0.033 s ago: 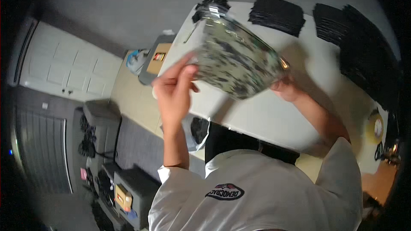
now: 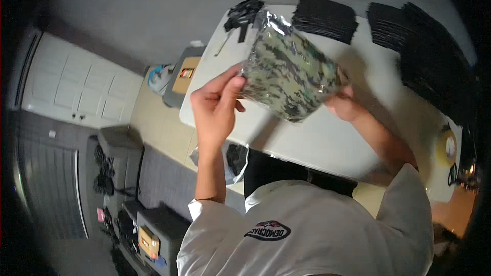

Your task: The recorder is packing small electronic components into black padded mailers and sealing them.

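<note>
A camouflage-patterned folded cloth in a clear plastic bag (image 2: 291, 71) is held up above the white table (image 2: 307, 140). My left hand (image 2: 217, 105) pinches its left edge between thumb and fingers. At the lower right corner my right hand (image 2: 343, 103) grips the bag, its fingers partly hidden behind it. The bag's glossy clear end points away from me, and light glints off it.
Stacks of black flat packs (image 2: 325, 18) line the table's far edge, with a larger black pile (image 2: 440, 66) at the right. Crumpled black plastic (image 2: 244, 13) lies far left. A tape roll (image 2: 448, 147) sits near the right edge. Left of the table stands a cardboard box (image 2: 186, 74).
The bagged camouflage cloth has turned slightly, showing its face more squarely, and its far end has shifted right. Both hands keep their hold; my left hand sits slightly farther right.
</note>
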`<state>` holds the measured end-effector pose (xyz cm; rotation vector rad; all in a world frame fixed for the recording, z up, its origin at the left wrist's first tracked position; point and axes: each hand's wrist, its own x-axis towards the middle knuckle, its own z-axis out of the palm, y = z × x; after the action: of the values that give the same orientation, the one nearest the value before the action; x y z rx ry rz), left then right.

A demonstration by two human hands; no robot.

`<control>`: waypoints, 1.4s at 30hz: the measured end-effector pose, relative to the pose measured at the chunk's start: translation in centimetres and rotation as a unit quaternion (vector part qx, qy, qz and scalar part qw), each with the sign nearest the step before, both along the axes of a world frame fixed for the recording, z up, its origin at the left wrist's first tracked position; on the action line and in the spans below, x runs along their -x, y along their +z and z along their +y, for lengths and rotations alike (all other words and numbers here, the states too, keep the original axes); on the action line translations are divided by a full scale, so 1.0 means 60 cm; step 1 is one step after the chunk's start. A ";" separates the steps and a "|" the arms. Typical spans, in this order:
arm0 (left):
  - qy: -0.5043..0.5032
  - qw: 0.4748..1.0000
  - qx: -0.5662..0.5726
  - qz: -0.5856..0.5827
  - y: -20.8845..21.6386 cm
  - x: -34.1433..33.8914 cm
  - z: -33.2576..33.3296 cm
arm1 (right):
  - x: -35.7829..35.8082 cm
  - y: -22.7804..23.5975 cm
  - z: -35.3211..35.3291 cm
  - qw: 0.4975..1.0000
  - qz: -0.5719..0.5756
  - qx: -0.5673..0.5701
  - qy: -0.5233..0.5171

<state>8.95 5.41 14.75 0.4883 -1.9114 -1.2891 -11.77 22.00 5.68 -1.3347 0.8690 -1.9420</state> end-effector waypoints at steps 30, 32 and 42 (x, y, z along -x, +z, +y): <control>-0.053 0.951 0.207 -0.223 -0.117 0.035 -0.049 | 0.016 -0.104 -0.001 0.609 0.563 -0.419 -0.370; -0.063 0.933 0.199 -0.293 -0.106 0.047 -0.056 | -0.004 -0.130 -0.016 0.539 0.584 -0.438 -0.420; -0.164 0.910 0.348 -0.156 -0.154 0.106 -0.103 | -0.012 -0.104 -0.003 0.573 0.562 -0.472 -0.364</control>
<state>2.58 -0.80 5.48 -0.0080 -2.6311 -0.6425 -11.03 21.80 -0.54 -1.4049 2.8748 -0.3051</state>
